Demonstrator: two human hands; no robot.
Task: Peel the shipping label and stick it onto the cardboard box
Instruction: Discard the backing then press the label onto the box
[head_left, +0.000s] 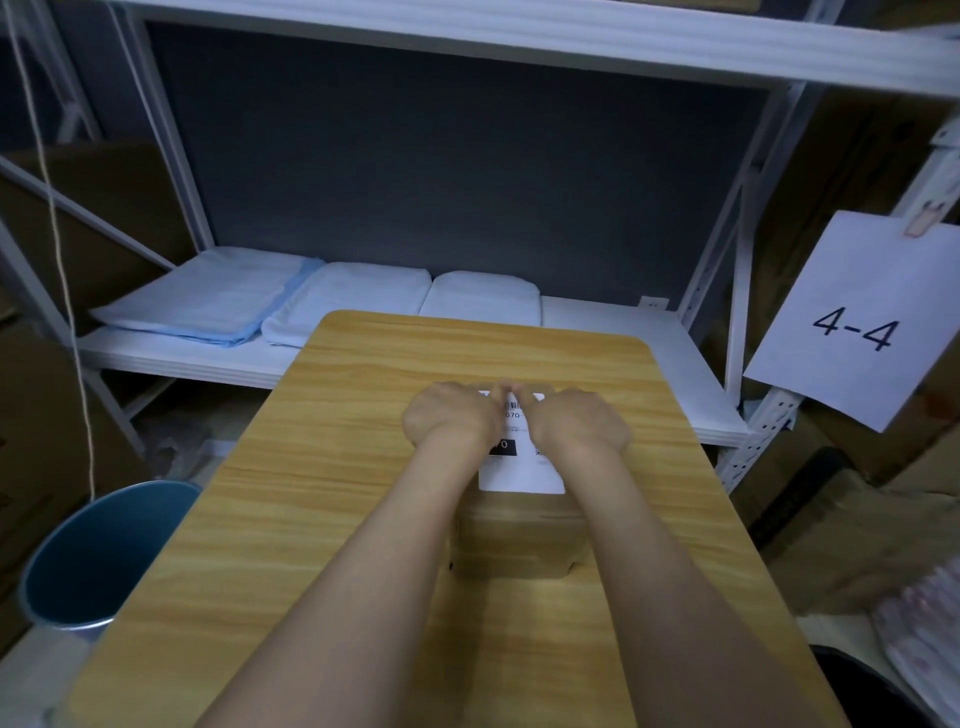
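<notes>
Up close, the fingers (506, 393) of both hands meet at the far edge of the shipping label (521, 470), bunched together in a narrow pinch on the paper there; whether they grip only the label or also its backing cannot be told, since the fingertips are blurred and partly hidden by the knuckles. The left hand (451, 418) and the right hand (577, 422) lie side by side, backs up, nearly touching at the fingertips, with the label showing in the gap between the wrists. Printed marks, a barcode and a black block are visible on the white paper. The label's near edge reaches the top of the cardboard box (517, 540), which stands on the table (322, 493) between the two bare forearms, just below the hands. The table has a light wood-grain top with rounded far corners. Beyond it runs a white metal shelf (623, 332) holding three folded pale cloth bundles (363, 306) in a row against a dark grey back panel. A blue bin (93, 556) stands on the floor to the left of the table, and a white sheet marked "4-4" (857, 322) hangs clipped to the rack at the right.
</notes>
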